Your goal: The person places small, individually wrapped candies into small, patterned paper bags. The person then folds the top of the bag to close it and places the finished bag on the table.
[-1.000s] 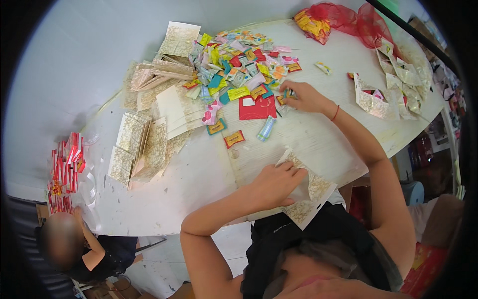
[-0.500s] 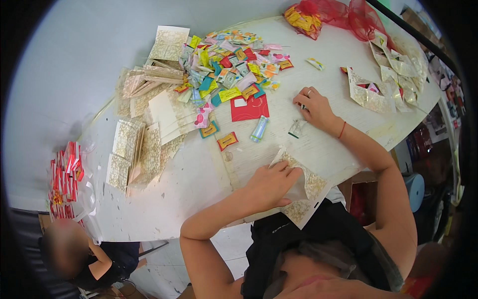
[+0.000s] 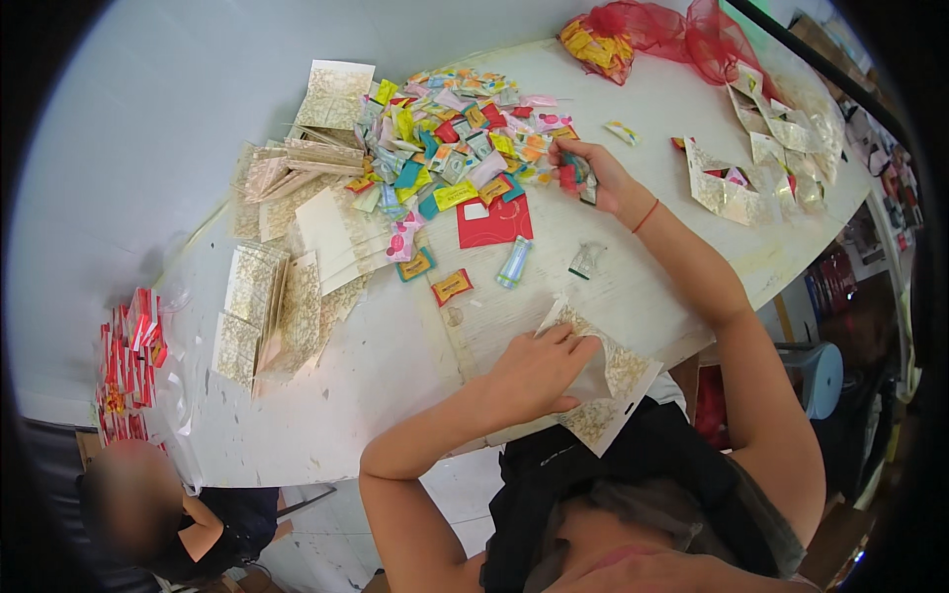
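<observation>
My left hand [image 3: 542, 374] is closed on a white and gold floral-patterned packet [image 3: 625, 368] at the table's near edge, its fingers curled over the mouth and the bottom tilted toward me. My right hand [image 3: 605, 178] is at the right side of the pile of small wrapped sweets [image 3: 460, 138], closed on a few small wrapped pieces [image 3: 576, 180], one red and one green-grey. Between my hands lie a clear wrapped piece [image 3: 586, 260], a light-blue wrapped stick [image 3: 514, 262] and a red and gold wrapped sweet [image 3: 452, 287]. A flat red card [image 3: 494, 222] touches the pile.
Stacks of floral packets [image 3: 252, 306] lie left of the pile. Several filled packets [image 3: 732, 188] lie at the right, below a red mesh bag [image 3: 603, 49] of yellow sweets. Red boxes [image 3: 129, 356] stand at the left edge, beside another person [image 3: 213, 524].
My right hand has moved away from me and left to the pile's edge, and a red piece now shows in its fingers. My left hand and the packet have stayed put.
</observation>
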Demonstrator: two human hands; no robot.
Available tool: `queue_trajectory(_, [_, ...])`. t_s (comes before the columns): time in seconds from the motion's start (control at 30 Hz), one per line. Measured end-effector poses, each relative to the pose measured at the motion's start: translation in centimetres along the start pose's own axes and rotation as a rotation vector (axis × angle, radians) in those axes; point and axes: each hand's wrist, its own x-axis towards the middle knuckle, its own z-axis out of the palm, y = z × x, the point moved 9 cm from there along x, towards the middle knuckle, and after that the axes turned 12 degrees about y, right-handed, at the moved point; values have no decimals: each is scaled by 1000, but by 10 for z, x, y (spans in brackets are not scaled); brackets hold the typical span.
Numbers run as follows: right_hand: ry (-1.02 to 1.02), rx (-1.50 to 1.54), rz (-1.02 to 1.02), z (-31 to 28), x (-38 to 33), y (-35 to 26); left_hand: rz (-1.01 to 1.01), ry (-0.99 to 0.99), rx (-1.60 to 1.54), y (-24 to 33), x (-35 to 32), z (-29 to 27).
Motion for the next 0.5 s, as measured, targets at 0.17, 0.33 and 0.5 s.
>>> queue_trajectory(0.17, [125, -1239, -969, 21, -12, -34, 3, -5, -15, -2, -1, 5])
queue_trajectory(0.33, [217, -1705, -1081, 38, -20, -10, -8, -18, -20, -3, -2, 5])
queue_trajectory(0.5, [160, -1810, -1006, 9, -14, -31, -6, 5, -10, -3, -2, 5])
